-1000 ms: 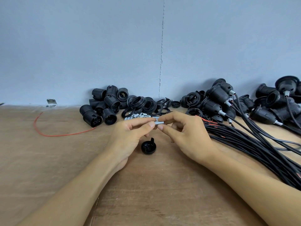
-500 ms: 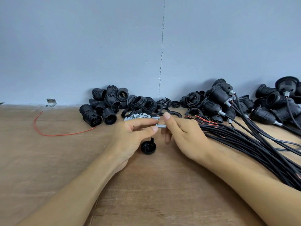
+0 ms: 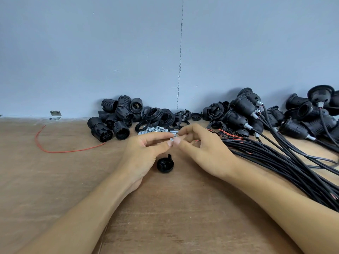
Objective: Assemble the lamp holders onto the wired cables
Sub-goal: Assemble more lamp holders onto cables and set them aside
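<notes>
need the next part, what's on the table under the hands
A black cap sits on the table below the left hand and right hand, whose fingertips pinch a metal tube. Anything beneath the palms is hidden.

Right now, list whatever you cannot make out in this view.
Metal tube: head view, tiny and motion-blurred; the left hand pinches it, but whether the right hand also grips it is unclear.
Cable bundle: head view, lower ends cut off by the right edge.
Rightmost lamp holders: head view, cropped by the right edge.
</notes>
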`<action>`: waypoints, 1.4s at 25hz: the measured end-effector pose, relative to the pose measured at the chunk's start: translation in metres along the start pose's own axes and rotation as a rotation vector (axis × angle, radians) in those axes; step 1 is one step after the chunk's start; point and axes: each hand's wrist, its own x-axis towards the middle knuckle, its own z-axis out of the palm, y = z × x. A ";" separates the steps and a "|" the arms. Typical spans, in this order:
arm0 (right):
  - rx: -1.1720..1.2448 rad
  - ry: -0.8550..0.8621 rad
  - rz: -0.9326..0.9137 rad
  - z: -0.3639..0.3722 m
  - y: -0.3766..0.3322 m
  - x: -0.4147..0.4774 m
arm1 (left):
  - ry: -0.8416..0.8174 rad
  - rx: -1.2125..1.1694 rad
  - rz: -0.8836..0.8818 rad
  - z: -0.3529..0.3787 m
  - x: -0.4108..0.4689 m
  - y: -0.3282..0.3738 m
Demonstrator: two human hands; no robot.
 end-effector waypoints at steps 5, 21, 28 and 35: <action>-0.033 0.015 0.024 -0.001 0.003 0.001 | 0.001 0.027 -0.007 0.000 0.001 0.000; -0.021 0.022 0.039 -0.002 0.002 0.001 | -0.008 0.059 0.010 0.001 -0.001 0.001; 0.000 -0.056 0.053 0.000 -0.002 0.001 | -0.009 0.073 0.005 0.001 -0.001 0.002; 0.165 -0.100 0.061 -0.001 0.002 0.001 | -0.010 0.051 -0.002 0.002 -0.002 0.002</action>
